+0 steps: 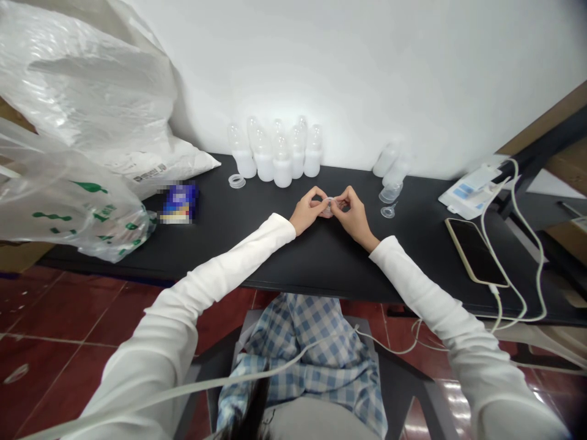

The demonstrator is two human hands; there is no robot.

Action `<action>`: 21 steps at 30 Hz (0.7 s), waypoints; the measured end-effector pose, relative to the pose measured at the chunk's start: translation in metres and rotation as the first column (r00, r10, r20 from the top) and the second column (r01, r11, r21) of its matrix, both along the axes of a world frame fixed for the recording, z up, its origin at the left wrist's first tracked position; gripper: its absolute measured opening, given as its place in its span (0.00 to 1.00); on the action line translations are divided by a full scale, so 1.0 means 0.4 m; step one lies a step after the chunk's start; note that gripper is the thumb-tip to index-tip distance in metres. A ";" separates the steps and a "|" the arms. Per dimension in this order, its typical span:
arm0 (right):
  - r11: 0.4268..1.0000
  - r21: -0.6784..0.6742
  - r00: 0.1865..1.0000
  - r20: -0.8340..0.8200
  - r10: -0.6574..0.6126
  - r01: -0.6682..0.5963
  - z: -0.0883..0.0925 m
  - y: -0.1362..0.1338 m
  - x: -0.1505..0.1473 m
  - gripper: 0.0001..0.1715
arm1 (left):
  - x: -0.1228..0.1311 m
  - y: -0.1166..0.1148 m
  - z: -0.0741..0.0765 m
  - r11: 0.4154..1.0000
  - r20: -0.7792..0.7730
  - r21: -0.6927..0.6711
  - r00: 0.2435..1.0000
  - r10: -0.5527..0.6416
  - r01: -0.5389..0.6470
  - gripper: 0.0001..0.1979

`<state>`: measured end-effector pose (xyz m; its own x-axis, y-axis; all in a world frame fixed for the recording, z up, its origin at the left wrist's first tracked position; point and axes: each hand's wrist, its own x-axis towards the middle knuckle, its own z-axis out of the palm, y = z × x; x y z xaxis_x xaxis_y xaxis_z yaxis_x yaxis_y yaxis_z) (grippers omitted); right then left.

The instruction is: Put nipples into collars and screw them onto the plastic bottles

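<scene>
Over the middle of the black table, my left hand and my right hand meet with pinched fingers. Between them they hold a small clear plastic ring, partly hidden by the fingertips. Behind my hands stands a group of several white bottles with clear domed caps. A stack of clear rings lies to the left of the bottles. On the right, clear funnel-like cups rest near the wall, and a small clear piece with a stem lies in front of them.
Large white plastic bags and a clear bag with green print crowd the left end. Near them lies a blue package. At the right are a phone on a white cable and a white packet. The black table ends close to my lap.
</scene>
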<state>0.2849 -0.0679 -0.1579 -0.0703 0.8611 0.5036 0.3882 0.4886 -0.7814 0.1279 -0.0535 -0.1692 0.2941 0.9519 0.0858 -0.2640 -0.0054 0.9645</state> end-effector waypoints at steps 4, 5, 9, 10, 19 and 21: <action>1.000 0.002 1.000 -0.004 0.011 -0.011 -0.008 0.006 0.003 0.18 | 0.000 0.000 -0.003 1.000 -0.012 0.011 1.000 0.001 -0.001 0.19; 1.000 -0.001 1.000 -0.002 0.013 -0.013 -0.009 0.007 0.004 0.18 | 0.000 0.000 -0.003 1.000 -0.016 0.012 1.000 0.001 -0.001 0.19; 1.000 -0.014 1.000 -0.002 0.008 -0.008 -0.009 0.008 0.004 0.18 | -0.001 0.000 0.000 1.000 -0.025 0.002 1.000 0.007 -0.007 0.18; 1.000 -0.016 1.000 -0.007 0.006 -0.006 -0.008 0.007 0.004 0.17 | -0.001 0.000 0.002 1.000 -0.022 -0.007 1.000 0.009 -0.009 0.18; 0.999 -0.032 0.997 -0.070 0.036 -0.038 -0.011 0.013 0.012 0.22 | 0.003 0.000 0.004 0.999 0.065 -0.054 0.998 0.000 0.003 0.18; 0.998 -0.038 0.995 -0.091 0.044 -0.048 -0.019 0.021 0.014 0.24 | 0.003 0.000 0.001 0.999 0.058 -0.033 0.998 0.002 0.000 0.20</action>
<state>0.2907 -0.0595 -0.1654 -0.0664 0.8776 0.4748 0.2933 0.4720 -0.8314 0.1291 -0.0535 -0.1689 0.2883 0.9549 0.0716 -0.3198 0.0256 0.9472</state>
